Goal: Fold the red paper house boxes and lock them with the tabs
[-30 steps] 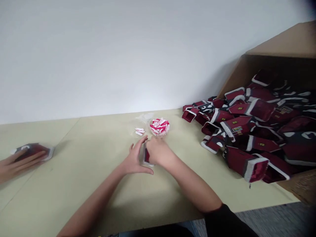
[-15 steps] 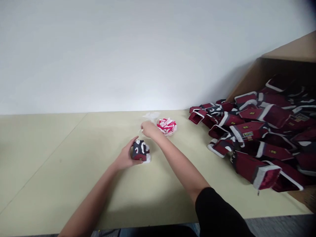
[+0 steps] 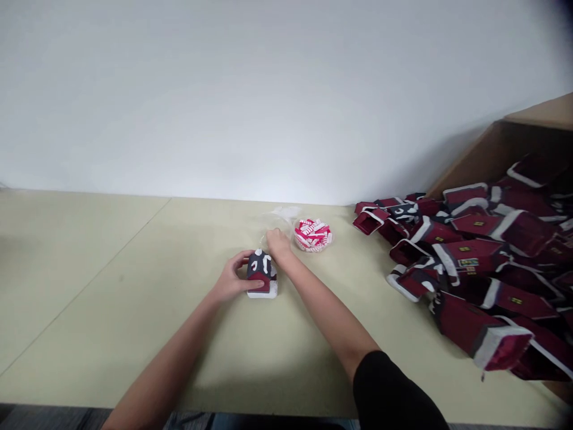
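No legible text found. The red house-shaped cartons [image 3: 477,225] heaped at three o'clock carry small yellow marks, and one bears a multicoloured printed label [image 3: 468,262]; both are too small to read. The red-and-white strips [image 3: 313,235] at twelve o'clock show no readable characters.

This looks like a plain workroom or small packing area: a long pale table [image 3: 111,298] stands against a bare white wall [image 3: 224,89], above grey carpet [image 3: 45,415]. A tipped cardboard carton [image 3: 505,149] spills maroon house-shaped boxes [image 3: 474,239] across the tabletop, near a small clear bowl [image 3: 313,236] of red-and-white pieces.
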The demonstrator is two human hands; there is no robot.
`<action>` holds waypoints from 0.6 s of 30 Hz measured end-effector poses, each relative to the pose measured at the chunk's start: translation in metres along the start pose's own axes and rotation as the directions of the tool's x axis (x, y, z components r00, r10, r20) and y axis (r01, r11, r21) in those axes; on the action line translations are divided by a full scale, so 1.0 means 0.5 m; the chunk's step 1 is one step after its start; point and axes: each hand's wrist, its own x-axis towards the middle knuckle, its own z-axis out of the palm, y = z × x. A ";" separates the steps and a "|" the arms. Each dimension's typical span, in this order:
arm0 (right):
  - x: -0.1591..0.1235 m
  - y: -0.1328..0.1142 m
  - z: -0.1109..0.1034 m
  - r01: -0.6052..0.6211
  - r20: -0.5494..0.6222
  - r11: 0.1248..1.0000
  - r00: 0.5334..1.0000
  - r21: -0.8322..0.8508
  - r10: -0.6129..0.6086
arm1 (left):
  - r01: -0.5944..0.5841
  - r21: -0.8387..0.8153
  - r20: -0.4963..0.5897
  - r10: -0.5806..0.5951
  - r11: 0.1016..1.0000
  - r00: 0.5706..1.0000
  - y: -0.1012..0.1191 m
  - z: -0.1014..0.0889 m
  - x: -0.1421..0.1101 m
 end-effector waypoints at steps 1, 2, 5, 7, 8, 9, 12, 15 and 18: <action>0.001 -0.002 0.002 -0.023 -0.022 1.000 1.000 0.000 0.023 | 0.011 -0.052 -0.010 -0.012 0.999 1.000 0.001 -0.001 0.001; 0.000 -0.002 0.003 -0.040 -0.047 0.999 0.998 0.008 0.040 | 0.021 -0.114 -0.023 -0.024 0.993 0.999 0.001 -0.002 0.001; -0.010 0.005 -0.001 -0.033 -0.125 0.997 0.991 0.069 0.041 | 0.044 -0.334 -0.072 -0.072 0.942 0.995 0.004 -0.001 0.002; -0.025 0.018 -0.010 0.023 -0.168 0.991 0.986 0.133 0.000 | 0.049 -0.455 -0.097 -0.104 0.889 0.990 0.009 0.001 0.002; -0.035 0.025 -0.016 0.059 -0.178 0.986 0.984 0.156 -0.030 | 0.048 -0.499 -0.103 -0.114 0.865 0.988 0.013 0.001 0.001; -0.046 0.033 -0.023 0.099 -0.180 0.975 0.982 0.199 -0.063 | 0.045 -0.532 -0.105 -0.119 0.846 0.987 0.018 0.002 0.001; -0.087 0.050 -0.042 0.195 -0.165 0.813 0.979 0.549 -0.123 | 0.009 -0.571 -0.126 -0.098 0.821 0.987 0.029 0.004 0.000; -0.129 0.053 -0.058 0.189 -0.149 0.401 0.980 0.897 -0.129 | -0.032 -0.557 -0.155 -0.066 0.830 0.986 0.029 0.008 0.000; -0.156 0.049 -0.066 0.095 -0.073 0.193 0.990 0.977 -0.120 | -0.051 -0.540 -0.188 -0.062 0.840 0.980 0.020 0.016 -0.002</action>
